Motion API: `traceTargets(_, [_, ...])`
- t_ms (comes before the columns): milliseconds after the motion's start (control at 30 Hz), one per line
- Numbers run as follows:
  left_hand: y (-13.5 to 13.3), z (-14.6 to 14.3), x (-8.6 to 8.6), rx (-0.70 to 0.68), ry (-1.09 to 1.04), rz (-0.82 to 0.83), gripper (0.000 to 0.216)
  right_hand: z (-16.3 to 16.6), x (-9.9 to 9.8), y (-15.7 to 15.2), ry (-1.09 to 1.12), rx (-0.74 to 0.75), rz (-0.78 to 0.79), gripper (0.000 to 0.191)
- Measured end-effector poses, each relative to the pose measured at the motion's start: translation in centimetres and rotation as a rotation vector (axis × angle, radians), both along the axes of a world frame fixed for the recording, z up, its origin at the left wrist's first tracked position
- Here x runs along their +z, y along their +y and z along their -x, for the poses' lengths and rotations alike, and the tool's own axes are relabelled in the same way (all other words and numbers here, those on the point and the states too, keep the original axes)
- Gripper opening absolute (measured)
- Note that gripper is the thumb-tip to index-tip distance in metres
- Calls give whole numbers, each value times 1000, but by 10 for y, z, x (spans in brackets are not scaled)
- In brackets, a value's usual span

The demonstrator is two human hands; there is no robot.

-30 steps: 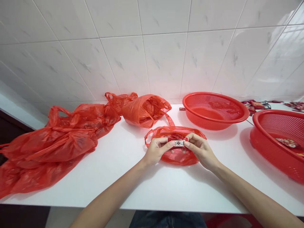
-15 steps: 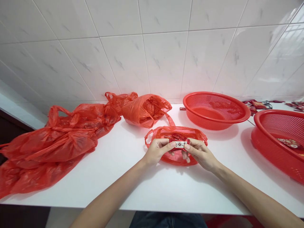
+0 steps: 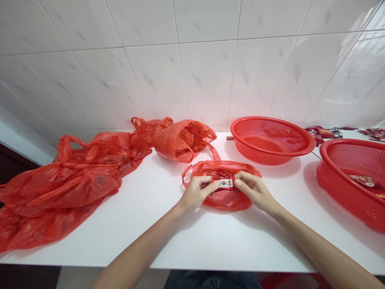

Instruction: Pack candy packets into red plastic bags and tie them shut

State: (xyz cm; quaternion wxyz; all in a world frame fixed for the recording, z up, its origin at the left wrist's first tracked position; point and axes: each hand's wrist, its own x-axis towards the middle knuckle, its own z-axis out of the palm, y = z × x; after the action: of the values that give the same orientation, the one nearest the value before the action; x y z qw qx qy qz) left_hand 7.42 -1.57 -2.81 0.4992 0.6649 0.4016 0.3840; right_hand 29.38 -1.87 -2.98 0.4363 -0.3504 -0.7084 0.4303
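Note:
A small red packet with a white label (image 3: 225, 183) is pinched between my left hand (image 3: 197, 192) and my right hand (image 3: 252, 188), each gripping one end with closed fingers. The packet hangs just above an open red plastic bag (image 3: 222, 200) that lies on the white table (image 3: 168, 237) and holds more red packets. Both forearms reach in from the bottom of the view.
A heap of crumpled red plastic bags (image 3: 66, 176) covers the left of the table, and a fuller red bag (image 3: 183, 140) sits behind. A red mesh basket (image 3: 272, 138) stands at the back right. Another red basket (image 3: 355, 176) with packets stands at far right. Loose packets (image 3: 325, 132) lie by the tiled wall.
The packet has been turned and shifted slightly between my fingers, staying over the open bag. Both hands moved a little closer together.

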Motion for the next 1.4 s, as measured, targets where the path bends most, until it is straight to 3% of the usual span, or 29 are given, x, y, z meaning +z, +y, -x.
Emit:
traceTargets(100, [3, 6, -3, 114, 233, -167, 32, -9, -6, 11, -126, -149, -106, 31])
traceTargets(200, [6, 11, -8, 224, 443, -337, 15, -15, -20, 22, -391, -211, -210, 19])
traceTargets(367, [5, 13, -11, 220, 562, -417, 32, -14, -37, 26, -629, -167, -277, 40])
traceTargets(700, [5, 10, -17, 168, 607, -457, 34, -14, -35, 26, -435, -264, -334, 36])
traceTargets(900, [6, 7, -20, 199, 490, -450, 45, -3, -19, 14, -183, -140, -153, 20])
traceTargets(1067, [5, 4, -18, 190, 373, -457, 46, 3, -12, 8, -70, -28, -43, 23])
traceTargets(1200, [4, 2, -21, 159, 409, -435, 50, 0, -20, 11, -171, -167, -138, 22])
traceTargets(1300, [5, 2, -24, 172, 467, -420, 51, -4, -29, 17, -323, -331, -276, 32])
traceTargets(1400, [7, 3, -26, 192, 521, -408, 52, -5, -35, 20, -471, -396, -427, 42])
